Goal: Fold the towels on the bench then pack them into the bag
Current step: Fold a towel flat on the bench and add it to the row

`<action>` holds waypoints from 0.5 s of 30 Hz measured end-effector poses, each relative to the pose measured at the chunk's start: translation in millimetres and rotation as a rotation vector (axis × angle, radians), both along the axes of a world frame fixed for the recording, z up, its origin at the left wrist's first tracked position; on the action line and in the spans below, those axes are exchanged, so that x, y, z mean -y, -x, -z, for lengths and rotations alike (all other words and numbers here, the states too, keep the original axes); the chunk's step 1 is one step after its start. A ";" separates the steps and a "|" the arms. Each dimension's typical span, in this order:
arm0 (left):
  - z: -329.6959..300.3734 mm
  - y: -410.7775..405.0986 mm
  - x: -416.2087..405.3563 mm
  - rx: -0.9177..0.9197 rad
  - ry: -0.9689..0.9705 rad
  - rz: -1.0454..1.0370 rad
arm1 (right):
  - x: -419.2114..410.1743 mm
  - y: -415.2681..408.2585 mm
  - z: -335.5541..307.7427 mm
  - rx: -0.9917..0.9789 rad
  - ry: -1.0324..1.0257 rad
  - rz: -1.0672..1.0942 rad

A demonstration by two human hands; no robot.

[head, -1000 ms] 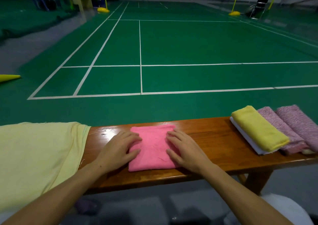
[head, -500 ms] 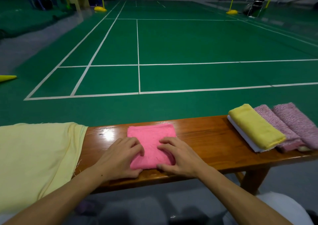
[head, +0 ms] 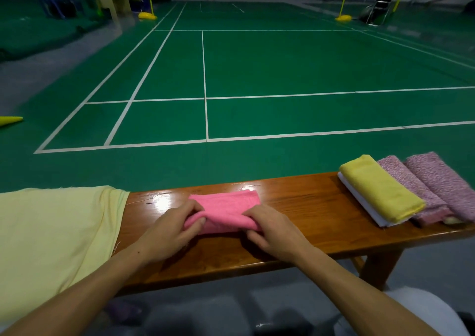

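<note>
Green court flooring (head: 282, 60) with white lines fills the background. Wooden bench (head: 303, 207) spans the foreground. Pale yellow cloth (head: 51, 233) drapes its 9 o'clock end; folded towels (head: 401, 191) lie at 3 o'clock. Centred, pink towel (head: 226, 207) has its near edge pinched by left hand (head: 167, 235) and right hand (head: 275, 233).

We find no text, label, brand or number that can be read anywhere here, on any surface.
</note>
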State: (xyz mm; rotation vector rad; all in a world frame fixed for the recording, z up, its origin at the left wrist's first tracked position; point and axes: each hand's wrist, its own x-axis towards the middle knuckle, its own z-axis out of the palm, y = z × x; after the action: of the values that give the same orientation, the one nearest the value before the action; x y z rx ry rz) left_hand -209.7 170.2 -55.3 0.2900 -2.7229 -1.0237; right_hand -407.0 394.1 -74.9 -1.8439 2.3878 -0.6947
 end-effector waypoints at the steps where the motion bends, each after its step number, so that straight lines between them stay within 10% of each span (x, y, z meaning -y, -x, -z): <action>1: -0.2 -0.7 0.1 -0.023 -0.010 -0.014 | -0.6 -0.2 -2.2 0.034 0.004 0.027; 8: 1.2 6.0 7.6 -0.095 -0.018 -0.198 | 4.2 3.0 -8.4 0.416 0.114 0.198; 15: 19.0 23.0 10.4 0.000 0.036 -0.440 | 24.7 10.1 6.3 0.259 0.007 0.453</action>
State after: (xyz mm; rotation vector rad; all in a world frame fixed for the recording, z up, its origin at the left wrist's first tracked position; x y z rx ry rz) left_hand -232.7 159.8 -74.3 0.8349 -2.5040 -0.8445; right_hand -417.1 369.4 -81.2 -1.1265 2.6332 -0.9056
